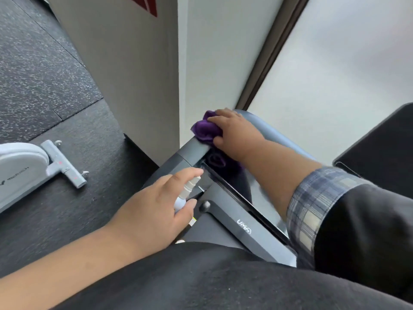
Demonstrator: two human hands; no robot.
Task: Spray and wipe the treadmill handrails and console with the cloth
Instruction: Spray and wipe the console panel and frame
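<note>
A: Dark clothing fills the bottom of view. Above it, left hand grips the spray bottle, nozzle toward the console.
B: Cloth?
A: Purple cloth bunched under the right hand, fingers curled on it, pressed on the console's top corner.
B: Progress?
A: Likely mid-task. Wiping one corner; handrails not visible, can't judge those.

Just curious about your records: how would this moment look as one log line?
step: wiping treadmill | right hand: presses cloth on console corner | left hand: holds spray bottle, nozzle toward console
</note>
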